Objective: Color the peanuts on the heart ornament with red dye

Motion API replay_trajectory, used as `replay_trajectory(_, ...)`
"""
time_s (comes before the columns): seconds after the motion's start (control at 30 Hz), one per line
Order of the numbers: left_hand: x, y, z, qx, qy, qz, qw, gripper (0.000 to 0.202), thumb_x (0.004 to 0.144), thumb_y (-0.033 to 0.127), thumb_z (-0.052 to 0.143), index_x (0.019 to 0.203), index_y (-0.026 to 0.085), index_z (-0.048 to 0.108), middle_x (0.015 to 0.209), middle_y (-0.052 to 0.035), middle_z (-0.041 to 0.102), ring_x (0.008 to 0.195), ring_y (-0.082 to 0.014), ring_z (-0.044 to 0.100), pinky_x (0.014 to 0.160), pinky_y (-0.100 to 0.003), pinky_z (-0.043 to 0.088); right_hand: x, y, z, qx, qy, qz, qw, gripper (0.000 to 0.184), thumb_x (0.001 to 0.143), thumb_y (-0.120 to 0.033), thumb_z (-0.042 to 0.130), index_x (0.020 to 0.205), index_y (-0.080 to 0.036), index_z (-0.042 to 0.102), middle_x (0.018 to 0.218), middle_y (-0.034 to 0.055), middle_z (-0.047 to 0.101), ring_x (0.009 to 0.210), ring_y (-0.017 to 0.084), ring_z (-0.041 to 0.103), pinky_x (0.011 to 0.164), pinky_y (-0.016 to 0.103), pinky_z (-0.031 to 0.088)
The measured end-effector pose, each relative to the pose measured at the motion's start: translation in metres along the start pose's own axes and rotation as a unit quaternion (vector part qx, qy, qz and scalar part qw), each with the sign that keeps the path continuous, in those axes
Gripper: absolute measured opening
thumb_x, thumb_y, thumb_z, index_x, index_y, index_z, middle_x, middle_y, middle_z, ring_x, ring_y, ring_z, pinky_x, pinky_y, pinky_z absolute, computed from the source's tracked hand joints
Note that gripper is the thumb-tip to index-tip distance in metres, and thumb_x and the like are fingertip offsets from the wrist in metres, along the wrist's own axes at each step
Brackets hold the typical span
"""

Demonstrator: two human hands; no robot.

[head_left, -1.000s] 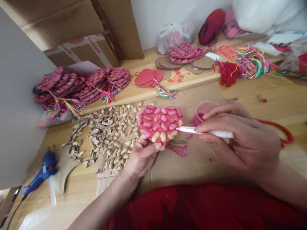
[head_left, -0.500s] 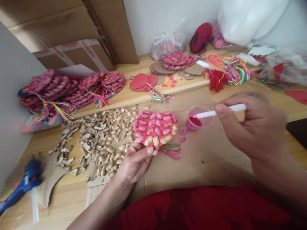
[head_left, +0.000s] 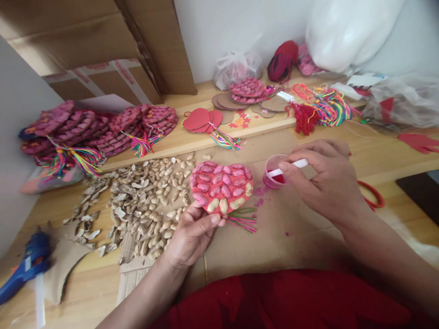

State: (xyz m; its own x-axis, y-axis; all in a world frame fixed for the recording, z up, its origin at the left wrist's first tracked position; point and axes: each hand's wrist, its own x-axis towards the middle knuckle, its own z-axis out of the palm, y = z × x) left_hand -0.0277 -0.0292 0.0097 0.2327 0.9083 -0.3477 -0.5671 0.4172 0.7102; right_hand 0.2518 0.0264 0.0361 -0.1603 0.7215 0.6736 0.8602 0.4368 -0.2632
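Note:
My left hand (head_left: 197,228) pinches the lower tip of a red heart (head_left: 221,187) covered in peanut shells. Most of its shells are pink; several near the lower edge and right side are bare tan. A tassel of green and pink strands (head_left: 243,219) hangs from the tip. My right hand (head_left: 318,178) is closed around a white stick-like tool (head_left: 295,165), perhaps a brush, whose far end reaches into a small clear cup (head_left: 274,160). Deep pink paint (head_left: 279,178) lies in the cup, and the tool's tip is hard to make out there.
Loose peanut shells (head_left: 147,205) spread over cardboard at the left, near a blue glue gun (head_left: 29,262). Stacked pink shell-covered pieces (head_left: 68,125), red cut-outs (head_left: 197,119) and colourful tassels (head_left: 332,107) line the back ledge. Orange-red scissor handles (head_left: 373,196) lie behind my right wrist.
My right hand has moved left and turned over, tilting the white tool more steeply into the paint cup. My left hand and the heart have barely moved.

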Motion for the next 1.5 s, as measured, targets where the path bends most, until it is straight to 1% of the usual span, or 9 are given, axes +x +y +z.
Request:
replay_trajectory(0.27, 0.0, -0.001, -0.001, 0.002, 0.009, -0.007, 1.0, 0.03, 0.065, 0.014, 0.093, 0.088, 0.016, 0.072, 0.084, -0.0006, 0.075, 0.071, -0.009, 0.069, 0.066, -0.015, 0.057, 0.0, 0.001, -0.003, 0.002, -0.017, 0.002, 1.0, 0.016, 0.093, -0.041, 0.066, 0.088, -0.027, 0.072, 0.085, 0.0011, 0.071, 0.083, 0.021, 0.064, 0.083, 0.044, 0.046)
replay_trajectory(0.47, 0.0, -0.001, -0.002, -0.002, 0.007, -0.008, 1.0, 0.03, 0.066, 0.014, 0.093, 0.089, 0.015, 0.074, 0.084, -0.0009, 0.075, 0.072, -0.0092, 0.069, 0.065, -0.015, 0.057, -0.001, 0.003, -0.009, -0.008, -0.007, 0.026, 1.0, 0.014, 0.092, -0.042, 0.067, 0.091, -0.029, 0.071, 0.09, 0.0038, 0.072, 0.089, 0.024, 0.062, 0.087, 0.048, 0.047)
replay_trajectory(0.63, 0.0, -0.001, -0.002, 0.002, 0.002, -0.007, 1.0, 0.028, 0.066, 0.014, 0.093, 0.087, 0.015, 0.075, 0.081, -0.0008, 0.075, 0.07, -0.0088, 0.068, 0.066, -0.015, 0.057, -0.002, 0.002, -0.002, -0.015, -0.015, 0.013, 1.0, 0.015, 0.091, -0.044, 0.068, 0.089, -0.029, 0.071, 0.09, 0.0021, 0.071, 0.088, 0.023, 0.063, 0.087, 0.047, 0.047)
replay_trajectory(0.77, 0.0, -0.002, -0.003, 0.002, 0.002, -0.008, 1.0, 0.03, 0.066, 0.015, 0.093, 0.09, 0.015, 0.076, 0.083, -0.0017, 0.076, 0.071, -0.0095, 0.069, 0.067, -0.015, 0.057, -0.001, 0.0, 0.0, -0.016, -0.015, 0.008, 1.0, 0.014, 0.091, -0.043, 0.067, 0.09, -0.029, 0.071, 0.091, 0.0024, 0.072, 0.087, 0.022, 0.063, 0.086, 0.046, 0.046)
replay_trajectory(0.97, 0.0, -0.002, -0.002, -0.005, -0.004, -0.004, 1.0, 0.027, 0.067, 0.013, 0.092, 0.088, 0.014, 0.076, 0.083, -0.0006, 0.076, 0.07, -0.0079, 0.069, 0.066, -0.014, 0.057, 0.002, 0.005, -0.014, -0.014, 0.027, 0.006, 1.0, 0.013, 0.088, -0.038, 0.072, 0.088, -0.025, 0.072, 0.088, 0.0026, 0.072, 0.085, 0.02, 0.063, 0.086, 0.042, 0.043)
replay_trajectory(1.1, 0.0, -0.002, -0.004, -0.011, -0.006, -0.003, 1.0, 0.028, 0.067, 0.015, 0.093, 0.088, 0.014, 0.076, 0.082, -0.0009, 0.076, 0.072, -0.0085, 0.07, 0.066, -0.013, 0.057, 0.002, 0.004, -0.023, -0.003, 0.017, 0.005, 1.0, 0.012, 0.09, -0.038, 0.071, 0.091, -0.026, 0.071, 0.083, 0.0008, 0.071, 0.084, 0.02, 0.063, 0.085, 0.039, 0.045)
replay_trajectory(1.23, 0.001, -0.002, -0.004, -0.017, -0.012, -0.004, 1.0, 0.029, 0.066, 0.016, 0.094, 0.089, 0.014, 0.076, 0.081, -0.0013, 0.076, 0.071, -0.0081, 0.07, 0.066, -0.012, 0.057, 0.002, -0.003, -0.027, 0.01, 0.02, 0.003, 1.0, 0.008, 0.089, -0.034, 0.072, 0.092, -0.026, 0.07, 0.082, 0.0004, 0.073, 0.083, 0.02, 0.063, 0.078, 0.035, 0.047)
replay_trajectory(1.43, 0.001, -0.002, -0.004, -0.018, -0.018, -0.001, 1.0, 0.029, 0.067, 0.014, 0.093, 0.091, 0.013, 0.077, 0.082, -0.0017, 0.077, 0.071, -0.0079, 0.071, 0.066, -0.013, 0.058, 0.003, -0.003, -0.026, -0.017, 0.015, -0.031, 0.999, 0.01, 0.089, -0.034, 0.071, 0.089, -0.024, 0.07, 0.079, 0.0038, 0.073, 0.079, 0.022, 0.062, 0.074, 0.038, 0.046)
replay_trajectory(1.5, 0.001, -0.002, -0.004, -0.019, -0.021, 0.001, 1.0, 0.027, 0.068, 0.014, 0.093, 0.09, 0.013, 0.077, 0.083, -0.0019, 0.077, 0.071, -0.0079, 0.071, 0.067, -0.013, 0.058, 0.002, -0.003, -0.028, -0.018, 0.012, -0.023, 0.999, 0.011, 0.089, -0.035, 0.071, 0.089, -0.024, 0.07, 0.08, 0.0047, 0.072, 0.082, 0.023, 0.063, 0.075, 0.039, 0.047)
